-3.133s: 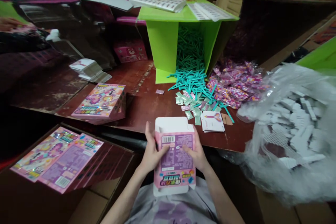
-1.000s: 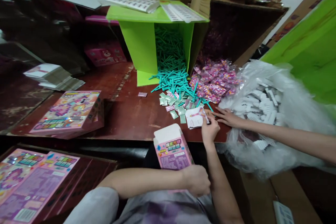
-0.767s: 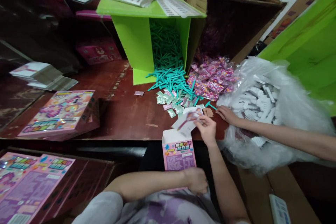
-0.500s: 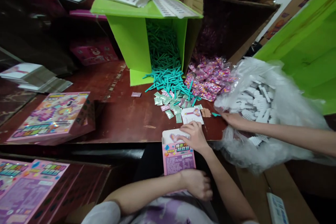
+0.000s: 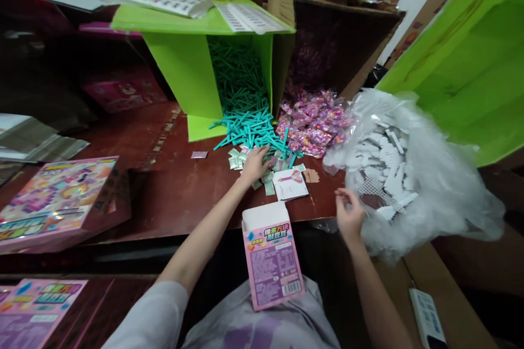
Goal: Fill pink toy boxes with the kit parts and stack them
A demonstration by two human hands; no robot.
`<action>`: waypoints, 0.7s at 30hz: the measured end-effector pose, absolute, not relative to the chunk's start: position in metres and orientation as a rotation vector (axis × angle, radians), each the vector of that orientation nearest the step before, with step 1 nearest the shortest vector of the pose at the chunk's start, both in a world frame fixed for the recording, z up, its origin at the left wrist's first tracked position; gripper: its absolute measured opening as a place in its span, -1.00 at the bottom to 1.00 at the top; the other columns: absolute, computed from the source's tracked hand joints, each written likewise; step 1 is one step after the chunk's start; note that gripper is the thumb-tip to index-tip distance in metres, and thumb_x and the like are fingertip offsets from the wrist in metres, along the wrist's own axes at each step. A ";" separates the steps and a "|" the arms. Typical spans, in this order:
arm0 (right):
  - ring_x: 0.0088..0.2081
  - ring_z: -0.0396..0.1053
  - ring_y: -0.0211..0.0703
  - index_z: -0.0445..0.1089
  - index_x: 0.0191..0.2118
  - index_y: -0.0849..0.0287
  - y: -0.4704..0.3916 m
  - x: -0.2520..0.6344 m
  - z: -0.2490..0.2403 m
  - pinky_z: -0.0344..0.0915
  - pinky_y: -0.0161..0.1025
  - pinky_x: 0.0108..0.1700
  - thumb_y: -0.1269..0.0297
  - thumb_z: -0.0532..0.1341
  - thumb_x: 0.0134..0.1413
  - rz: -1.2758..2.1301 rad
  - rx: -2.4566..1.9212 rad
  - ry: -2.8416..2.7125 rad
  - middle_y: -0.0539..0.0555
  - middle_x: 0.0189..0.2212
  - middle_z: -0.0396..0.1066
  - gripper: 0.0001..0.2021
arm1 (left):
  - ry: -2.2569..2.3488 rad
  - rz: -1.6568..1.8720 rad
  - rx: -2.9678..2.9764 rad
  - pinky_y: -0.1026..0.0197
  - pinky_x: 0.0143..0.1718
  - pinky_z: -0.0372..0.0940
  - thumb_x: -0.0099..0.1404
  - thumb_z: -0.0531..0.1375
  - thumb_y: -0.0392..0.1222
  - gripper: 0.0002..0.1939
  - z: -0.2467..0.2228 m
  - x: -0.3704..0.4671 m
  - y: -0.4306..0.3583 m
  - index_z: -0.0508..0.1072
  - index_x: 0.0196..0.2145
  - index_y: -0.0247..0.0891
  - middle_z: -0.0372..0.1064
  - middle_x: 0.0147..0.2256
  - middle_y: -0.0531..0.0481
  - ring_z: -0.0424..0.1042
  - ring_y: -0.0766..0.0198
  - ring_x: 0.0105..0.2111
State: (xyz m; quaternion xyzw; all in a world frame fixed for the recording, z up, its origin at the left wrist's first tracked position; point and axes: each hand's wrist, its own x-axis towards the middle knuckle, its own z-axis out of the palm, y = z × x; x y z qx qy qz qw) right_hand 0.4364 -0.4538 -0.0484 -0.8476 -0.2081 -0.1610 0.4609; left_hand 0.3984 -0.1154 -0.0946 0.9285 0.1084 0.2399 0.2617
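Note:
My left hand (image 5: 256,166) reaches over the small green and pink sachets (image 5: 269,188) on the table, its fingers stretched apart at the heap. My right hand (image 5: 350,212) hovers at the table edge, thumb and fingertips curled together; anything between them is too small to make out. In my lap leans a pink and purple printed box (image 5: 273,267), its top end open, with neither hand on it. Just beyond the box lies a white card (image 5: 292,191) with a picture of a pink wand.
Teal sticks (image 5: 249,130) spill from a green box (image 5: 176,76). Beside them are bead packets (image 5: 317,120) and a clear plastic bag (image 5: 442,174) of white pegboards. A larger printed box (image 5: 61,191) stands at the left. A white device (image 5: 426,313) lies lower right.
My left hand has gone from near my lap to the sachets. My right hand has let go of the box and moved right. Another person's hand at the right has left the view.

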 end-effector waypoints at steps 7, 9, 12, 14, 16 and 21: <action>-0.04 0.32 0.00 0.29 0.07 0.27 -0.502 0.558 -0.039 0.23 -0.04 0.04 0.50 0.00 -0.08 -0.578 -2.518 -0.593 0.24 -0.04 0.40 -0.49 | 0.334 0.535 2.646 0.06 -0.07 0.22 0.27 0.08 -0.23 -0.63 -0.118 0.405 -0.121 0.40 0.02 -0.28 0.39 -0.19 -0.20 0.30 0.06 -0.12; 0.05 0.23 0.06 0.19 0.17 0.26 -0.500 0.576 -0.039 0.17 -0.01 0.07 0.45 0.05 -0.03 -0.569 -2.653 -0.780 0.25 0.08 0.30 -0.44 | 0.367 0.512 2.672 0.09 -0.08 0.23 0.24 0.08 -0.28 -0.63 -0.121 0.393 -0.117 0.41 0.01 -0.28 0.39 -0.23 -0.19 0.31 0.07 -0.13; 0.07 0.16 0.15 0.11 0.22 0.17 -0.481 0.587 -0.039 0.09 0.09 0.05 0.33 0.12 0.03 -0.581 -2.845 -0.934 0.23 0.14 0.24 -0.42 | 0.428 0.491 2.700 0.12 -0.07 0.23 0.21 0.05 -0.37 -0.54 -0.122 0.376 -0.112 0.35 0.07 -0.29 0.39 -0.21 -0.18 0.32 0.08 -0.12; 0.01 0.20 0.15 0.19 0.17 0.19 -0.466 0.592 -0.038 0.01 0.13 0.05 0.32 0.12 0.05 -0.563 -2.961 -0.985 0.25 0.03 0.35 -0.49 | 0.458 0.504 2.715 0.12 -0.05 0.23 0.20 0.03 -0.40 -0.46 -0.123 0.366 -0.107 0.25 0.15 -0.30 0.37 -0.17 -0.19 0.31 0.08 -0.09; -0.10 0.26 0.09 0.35 0.00 0.24 -0.456 0.598 -0.036 -0.06 0.13 0.08 0.33 0.09 0.07 -0.508 -3.056 -1.035 0.24 -0.19 0.46 -0.65 | 0.465 0.554 2.717 0.10 -0.02 0.22 0.20 0.02 -0.40 -0.43 -0.124 0.359 -0.102 0.18 0.20 -0.31 0.35 -0.12 -0.21 0.30 0.08 -0.05; -0.16 0.29 0.00 0.41 -0.10 0.23 -0.457 0.606 -0.028 -0.17 0.08 0.16 0.32 0.03 0.15 -0.662 -2.963 -1.237 0.18 -0.32 0.48 -0.71 | 0.477 0.672 2.593 0.06 0.01 0.22 0.24 0.01 -0.37 -0.51 -0.131 0.349 -0.088 0.20 0.15 -0.36 0.36 -0.10 -0.25 0.33 0.09 -0.06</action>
